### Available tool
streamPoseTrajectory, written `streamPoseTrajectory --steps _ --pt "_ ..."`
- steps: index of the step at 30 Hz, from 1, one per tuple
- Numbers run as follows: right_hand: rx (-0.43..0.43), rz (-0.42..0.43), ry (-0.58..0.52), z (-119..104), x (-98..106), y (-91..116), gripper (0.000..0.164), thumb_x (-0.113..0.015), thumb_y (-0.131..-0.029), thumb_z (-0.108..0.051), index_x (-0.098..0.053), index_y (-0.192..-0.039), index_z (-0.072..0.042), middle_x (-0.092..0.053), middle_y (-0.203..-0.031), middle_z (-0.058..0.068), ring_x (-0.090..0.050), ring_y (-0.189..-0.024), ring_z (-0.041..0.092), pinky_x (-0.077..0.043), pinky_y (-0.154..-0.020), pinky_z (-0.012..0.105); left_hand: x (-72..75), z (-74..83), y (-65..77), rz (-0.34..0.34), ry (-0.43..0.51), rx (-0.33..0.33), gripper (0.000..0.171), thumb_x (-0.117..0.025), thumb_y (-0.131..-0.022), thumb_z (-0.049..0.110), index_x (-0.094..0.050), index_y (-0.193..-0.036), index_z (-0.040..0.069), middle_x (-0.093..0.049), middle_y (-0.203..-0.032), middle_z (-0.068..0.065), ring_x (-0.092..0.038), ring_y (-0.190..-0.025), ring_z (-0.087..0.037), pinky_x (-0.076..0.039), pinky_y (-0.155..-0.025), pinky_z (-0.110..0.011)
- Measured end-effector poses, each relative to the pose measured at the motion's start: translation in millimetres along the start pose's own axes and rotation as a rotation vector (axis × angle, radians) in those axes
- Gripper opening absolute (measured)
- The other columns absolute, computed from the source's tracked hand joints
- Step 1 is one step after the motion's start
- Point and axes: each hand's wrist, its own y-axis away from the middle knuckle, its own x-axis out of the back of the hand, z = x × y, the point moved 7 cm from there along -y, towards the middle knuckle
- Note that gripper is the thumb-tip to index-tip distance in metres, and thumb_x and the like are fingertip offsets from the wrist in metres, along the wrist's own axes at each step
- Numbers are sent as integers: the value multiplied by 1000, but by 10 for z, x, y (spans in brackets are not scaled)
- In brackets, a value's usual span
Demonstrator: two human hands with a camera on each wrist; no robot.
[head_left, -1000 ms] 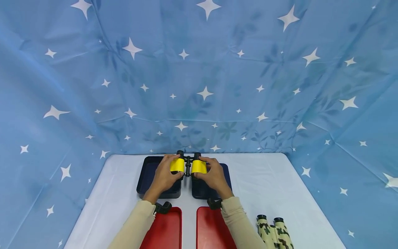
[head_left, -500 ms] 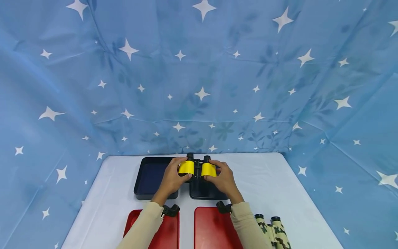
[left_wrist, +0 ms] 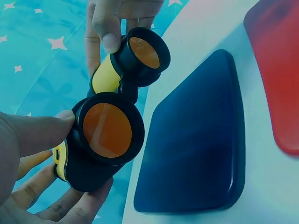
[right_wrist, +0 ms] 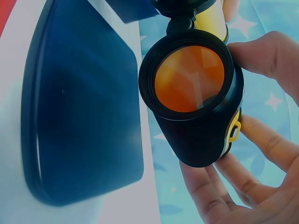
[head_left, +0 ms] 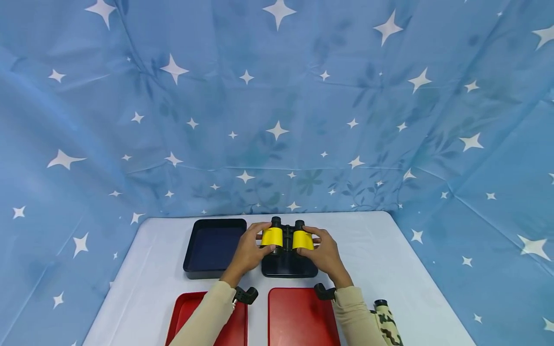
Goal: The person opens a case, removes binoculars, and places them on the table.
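Note:
Black-and-yellow binoculars point(head_left: 272, 236) are held by both hands above a dark, flat, lid-like piece point(head_left: 290, 269). My left hand point(head_left: 247, 251) grips the left barrel, its thumb on the near end and its fingers behind. On the right barrel, my right hand point(head_left: 325, 255) has a matching grip. Seen from the left wrist, both orange-tinted lenses point(left_wrist: 107, 130) face the camera, and the left thumb presses beside the nearer one. From the right wrist, the right-hand lens point(right_wrist: 189, 79) shows, with the fingers curled under and around that barrel. A gap separates the binoculars from the dark piece there.
A dark open tray point(head_left: 188, 262) stands left of the binoculars. Nearer are a red tray point(head_left: 235, 317) and a flat red piece point(head_left: 298, 317). Camouflage binoculars point(head_left: 387, 322) lie at right, partly hidden by the right sleeve. A star-printed blue curtain point(head_left: 277, 96) surrounds the white table point(head_left: 389, 259).
Both hands have carried the yellow binoculars rightward and slightly nearer, from over the gap between the dark pieces to above the right one. The grip looks the same. The view has shifted slightly.

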Motion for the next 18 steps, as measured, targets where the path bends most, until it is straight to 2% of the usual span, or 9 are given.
streamPoseTrajectory --steps 6,13,18 --pt "-41 -4 -21 163 116 20 66 -86 -75 -23 -61 -135 -33 -51 -143 7 -57 -117 34 -59 -85 42 -133 0 -15 -4 72 30 63 -78 -85 8 -54 -142 14 -49 -145 -7 -60 -116 -35 -59 -85 -40" --pt "-57 9 -12 331 263 35 65 -85 -76 -23 -61 -136 -31 -49 -145 9 -57 -118 34 -59 -84 41 -271 5 -25 -2 179 58 62 -75 -85 1 -55 -142 16 -51 -142 -7 -63 -118 -32 -60 -84 -33" --pt "-69 14 -3 413 366 53 65 -85 -77 -22 -60 -137 -29 -48 -145 10 -57 -119 36 -59 -85 42 -388 22 -48 -4 204 77 62 -75 -84 -1 -56 -141 14 -53 -140 -10 -65 -114 -30 -60 -82 -31"
